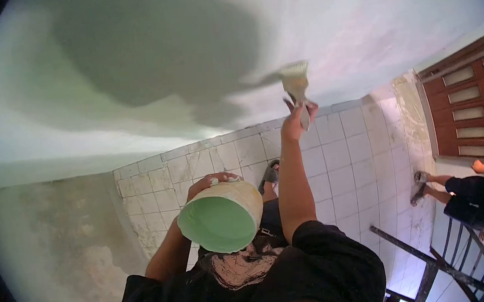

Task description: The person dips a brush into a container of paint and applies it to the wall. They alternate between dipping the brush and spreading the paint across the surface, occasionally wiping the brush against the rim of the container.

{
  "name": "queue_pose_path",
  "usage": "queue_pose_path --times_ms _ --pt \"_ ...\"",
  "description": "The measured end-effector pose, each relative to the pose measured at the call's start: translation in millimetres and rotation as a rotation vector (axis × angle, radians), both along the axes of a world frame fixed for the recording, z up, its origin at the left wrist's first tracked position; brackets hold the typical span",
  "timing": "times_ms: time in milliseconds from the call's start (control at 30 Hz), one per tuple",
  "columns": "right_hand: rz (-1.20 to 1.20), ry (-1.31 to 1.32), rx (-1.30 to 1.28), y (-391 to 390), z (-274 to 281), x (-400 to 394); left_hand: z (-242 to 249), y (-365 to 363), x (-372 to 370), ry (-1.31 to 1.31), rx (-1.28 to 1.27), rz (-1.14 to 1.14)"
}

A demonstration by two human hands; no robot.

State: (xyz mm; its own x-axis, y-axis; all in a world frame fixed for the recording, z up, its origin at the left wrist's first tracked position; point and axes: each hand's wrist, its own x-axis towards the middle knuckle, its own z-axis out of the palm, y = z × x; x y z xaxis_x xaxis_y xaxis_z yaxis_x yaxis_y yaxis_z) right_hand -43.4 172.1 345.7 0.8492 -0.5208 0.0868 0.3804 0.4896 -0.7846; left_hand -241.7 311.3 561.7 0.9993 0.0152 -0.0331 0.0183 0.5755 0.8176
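Note:
My right hand [298, 120] grips the handle of a wide paintbrush [295, 79], its pale bristles up against the wall [335, 27]. In my left hand [212, 181] is a bucket [252, 200], held tilted in front of my chest, the fingers wrapped round its far side. Light green paint [220, 222] shows inside the bucket. White paint smears mark my left fingers and the bucket's outside. A large shadow of my head and arm falls across the wall, reaching the brush.
Dirty white tiles [336, 140] cover the floor. At the right stand another person [469, 202] and a brown panelled wooden door [467, 107]. A dark metal railing [428, 261] lies at lower right. Bare, patchy wall [66, 230] is on the left.

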Motion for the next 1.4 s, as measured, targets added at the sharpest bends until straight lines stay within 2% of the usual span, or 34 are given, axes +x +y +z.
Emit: queue_pose_path --times_ms 33,100,200,233,300,333,400,433,500,533,600,700,733,800,833,867,900,933,967,1000,1033,1067,1133,1200,1267,1300,1333,1400 --pt "-0.001 0.145 -0.070 -1 -30 -10 -11 10 -6 -0.006 0.010 0.013" --pt "0.012 0.505 -0.184 -6 -67 -22 -44 33 -20 0.407 -0.162 -0.096" --pt "-0.006 0.555 -0.049 5 -76 -9 -29 29 -36 0.382 -0.170 -0.023" --pt "0.005 0.549 -0.033 10 -45 0 -27 29 -42 0.373 -0.170 -0.015" --pt "-0.007 0.459 0.054 17 68 12 -25 29 -51 -0.444 0.355 -0.059" --pt "-0.038 0.393 0.121 21 112 31 -35 39 -38 -0.434 0.348 -0.063" --pt "-0.063 0.115 0.252 18 179 20 -58 50 -63 -0.435 0.404 -0.136" --pt "-0.060 -0.005 0.274 18 203 12 -51 49 -72 -0.437 0.391 -0.122" --pt "-0.043 -0.246 0.296 25 231 0 -33 45 -83 -0.536 0.504 -0.054" --pt "-0.015 -0.256 0.289 32 223 2 -35 46 -92 -0.543 0.501 -0.024" --pt "-0.020 -0.294 0.103 48 167 32 -39 52 -98 -0.549 0.579 -0.011" --pt "0.089 -0.129 0.071 48 18 31 -47 45 -138 -0.476 0.573 0.117" --pt "0.098 0.068 -0.061 41 -20 12 -43 46 -154 -0.491 0.577 0.125" --pt "0.080 0.711 -0.459 21 -111 -23 -39 49 -176 -0.437 0.480 0.093" --pt "0.055 0.716 -0.459 -12 -187 -40 -40 51 -195 -0.427 0.609 0.129" --pt "-0.060 0.637 -0.478 -25 -256 -57 -44 50 -212 -0.440 0.597 0.110" --pt "-0.083 0.639 -0.476 -52 -197 -105 -47 47 -234 -0.360 0.589 0.165" --pt "0.254 0.713 -0.269 -47 -128 -160 -49 46 -251 -0.276 0.580 0.219" --pt "0.268 0.748 -0.298 -63 -128 -193 -46 48 -261 -0.280 0.571 0.205" --pt "0.287 0.785 -0.329 -78 -127 -222 -43 49 -272 -0.207 0.695 0.205" --pt "0.361 0.813 -0.240 -93 -103 -255 -39 48 -287 -0.133 0.822 0.207" --pt "0.436 0.842 -0.149 -102 -66 -283 -41 47 -298 -0.130 0.818 0.199" --pt "0.451 0.884 -0.142 -120 -17 -322 -55 44 -319 0.107 0.764 0.167" --pt "0.470 0.920 -0.140 -135 -4 -333 -61 40 -324 0.141 0.722 0.131" --pt "0.439 0.899 -0.210 -152 1 -331 -65 31 -322 0.180 0.466 0.112" --pt "0.408 0.888 -0.205 -154 2 -322 -45 28 -310 0.025 0.786 0.096" --pt "0.416 0.892 -0.210 -155 3 -314 -43 25 -303 0.033 0.784 0.103" --pt "0.435 0.713 -0.168 -144 49 -294 -40 17 -293 -0.118 0.669 0.175"
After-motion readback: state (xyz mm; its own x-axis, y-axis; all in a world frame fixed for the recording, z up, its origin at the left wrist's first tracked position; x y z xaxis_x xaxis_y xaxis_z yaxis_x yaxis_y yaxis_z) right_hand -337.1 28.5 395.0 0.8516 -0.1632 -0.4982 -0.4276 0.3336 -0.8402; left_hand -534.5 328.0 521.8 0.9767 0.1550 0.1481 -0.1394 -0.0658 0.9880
